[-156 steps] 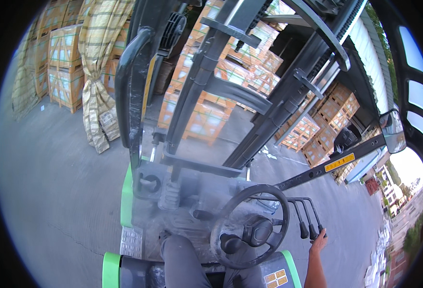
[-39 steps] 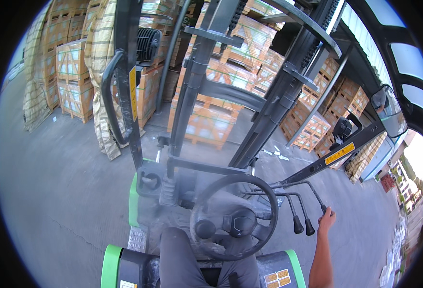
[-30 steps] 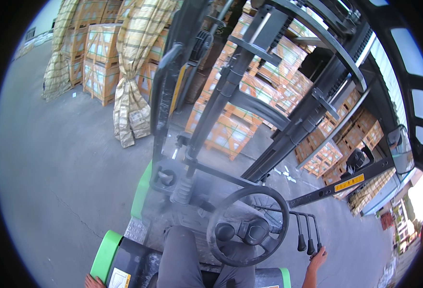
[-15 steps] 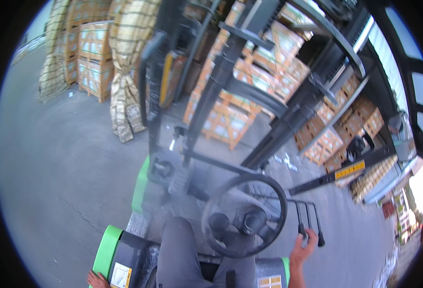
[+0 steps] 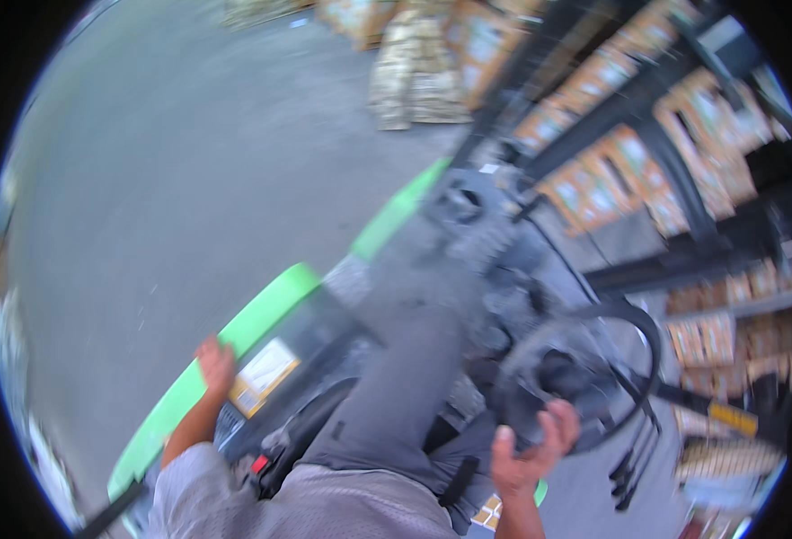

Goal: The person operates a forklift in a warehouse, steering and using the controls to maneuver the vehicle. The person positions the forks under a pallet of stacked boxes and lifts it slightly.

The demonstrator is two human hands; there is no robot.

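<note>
I am seated on a forklift with a green and dark grey body. My left hand [image 5: 216, 366] lies on the green side panel [image 5: 265, 307], beside a white and yellow label [image 5: 264, 375]; blur softens its fingers, which appear laid over the panel. My right hand [image 5: 534, 442] is raised in front of the black steering wheel [image 5: 652, 346], fingers spread and nothing between them. Whether it touches the rim I cannot tell. Right of the wheel hang several black control levers [image 5: 628, 476], apart from the hand.
A seat belt buckle with a red button [image 5: 260, 464] lies by my hip. The dark mast [image 5: 620, 117] rises ahead at right. Beyond it are stacked wooden crates [image 5: 598, 184] and a tan woven cover [image 5: 418, 76]. Grey pavement [image 5: 162, 180] spreads out at left.
The view has swung left and down. My right hand has left the levers and come to the wheel. My left hand has moved forward along the green panel.
</note>
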